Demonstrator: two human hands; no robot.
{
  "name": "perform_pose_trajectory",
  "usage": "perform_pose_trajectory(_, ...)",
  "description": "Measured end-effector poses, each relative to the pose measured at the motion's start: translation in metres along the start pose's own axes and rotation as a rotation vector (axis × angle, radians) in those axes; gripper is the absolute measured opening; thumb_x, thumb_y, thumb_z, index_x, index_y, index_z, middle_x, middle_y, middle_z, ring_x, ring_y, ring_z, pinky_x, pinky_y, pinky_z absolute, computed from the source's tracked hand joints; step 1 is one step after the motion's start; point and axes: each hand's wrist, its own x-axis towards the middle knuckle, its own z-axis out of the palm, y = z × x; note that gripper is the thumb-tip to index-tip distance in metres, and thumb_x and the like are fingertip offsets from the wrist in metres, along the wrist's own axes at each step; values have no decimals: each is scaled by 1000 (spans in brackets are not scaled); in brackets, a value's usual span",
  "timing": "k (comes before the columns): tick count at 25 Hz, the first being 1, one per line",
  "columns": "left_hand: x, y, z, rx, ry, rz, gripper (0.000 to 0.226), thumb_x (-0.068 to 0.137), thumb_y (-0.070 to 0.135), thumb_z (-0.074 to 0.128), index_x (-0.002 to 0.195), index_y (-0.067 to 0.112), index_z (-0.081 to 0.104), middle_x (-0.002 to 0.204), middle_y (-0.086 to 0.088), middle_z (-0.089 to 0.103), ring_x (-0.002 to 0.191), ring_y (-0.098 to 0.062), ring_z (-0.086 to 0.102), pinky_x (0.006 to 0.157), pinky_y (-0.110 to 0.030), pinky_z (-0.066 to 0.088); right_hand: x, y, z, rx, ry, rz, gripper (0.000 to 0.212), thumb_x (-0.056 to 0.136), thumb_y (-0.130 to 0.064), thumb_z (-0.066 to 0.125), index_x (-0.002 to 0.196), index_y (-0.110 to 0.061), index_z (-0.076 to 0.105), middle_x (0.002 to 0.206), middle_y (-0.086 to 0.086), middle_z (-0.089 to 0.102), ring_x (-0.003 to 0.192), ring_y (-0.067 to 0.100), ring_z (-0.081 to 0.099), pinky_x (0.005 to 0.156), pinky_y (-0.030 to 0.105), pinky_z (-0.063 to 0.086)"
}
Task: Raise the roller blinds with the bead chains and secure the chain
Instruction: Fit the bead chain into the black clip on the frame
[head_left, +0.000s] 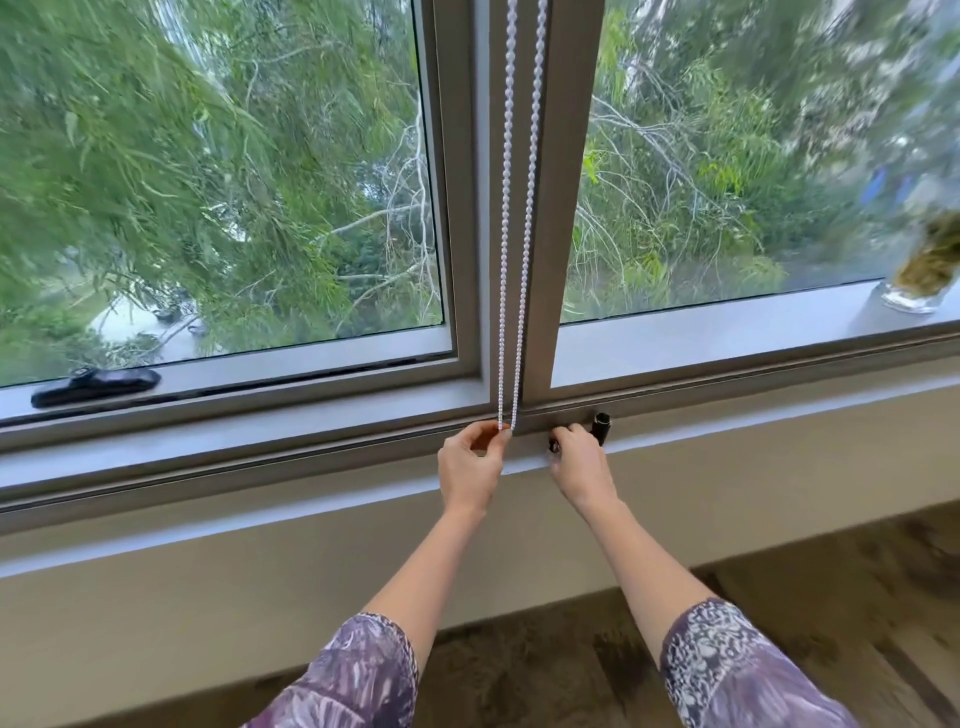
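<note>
A white bead chain (511, 260) hangs in two strands down the grey centre post of the window (558, 208). My left hand (470, 465) pinches the bottom loop of the chain at the sill. My right hand (576, 462) curls its fingers round a small black piece (554, 445) on the sill edge, just right of the chain. A black upright part (601, 427) stands right behind that hand. The roller blind itself is out of view above.
A black window handle (96, 385) lies on the left frame. A glass vase (917, 280) with dried plants stands on the sill at far right. Below the grey sill (260, 467) is a beige wall, then brown carpet (831, 597).
</note>
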Motion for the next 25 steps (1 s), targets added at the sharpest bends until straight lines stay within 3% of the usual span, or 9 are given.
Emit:
perform_pose_trajectory(3, 1, 0, 0, 26, 5, 3, 3, 80, 25, 76, 84, 24, 76, 75, 14, 73, 75, -5, 70, 73, -18, 53, -9, -7, -6, 263, 50, -25, 19, 83, -9, 62, 102, -9, 65, 101, 10, 63, 92, 26, 63, 88, 37, 50)
perform_pose_trajectory(8, 2, 1, -1, 75, 8, -7, 13, 83, 23, 73, 93, 17, 77, 88, 3, 77, 87, -14, 71, 83, -30, 56, -23, -26, -25, 571, 147, -125, 17, 78, -19, 73, 93, -15, 68, 90, 1, 71, 78, 6, 66, 72, 4, 48)
perform_pose_trajectory(15, -4, 5, -1, 113, -6, 33, 15, 84, 22, 67, 95, 18, 77, 88, 3, 77, 84, -12, 71, 77, -29, 55, -23, -50, -42, 506, 288, -302, 25, 79, -17, 70, 103, -12, 69, 92, 3, 68, 75, 8, 62, 74, 14, 51)
perform_pose_trajectory(20, -6, 5, -2, 66, -1, 8, 12, 84, 17, 70, 94, 17, 77, 89, 2, 78, 86, -15, 72, 82, -32, 57, -20, -46, -44, 354, 213, -360, 28, 81, -12, 66, 109, -9, 67, 98, 6, 65, 78, 15, 65, 79, 28, 55)
perform_pose_trajectory(25, -4, 3, -5, 51, -20, 8, 13, 82, 13, 69, 92, 16, 77, 87, 3, 78, 84, -13, 72, 82, -33, 57, -23, -46, -45, 367, 209, -431, 29, 81, -12, 67, 109, -12, 64, 99, 3, 68, 81, 14, 65, 78, 28, 56)
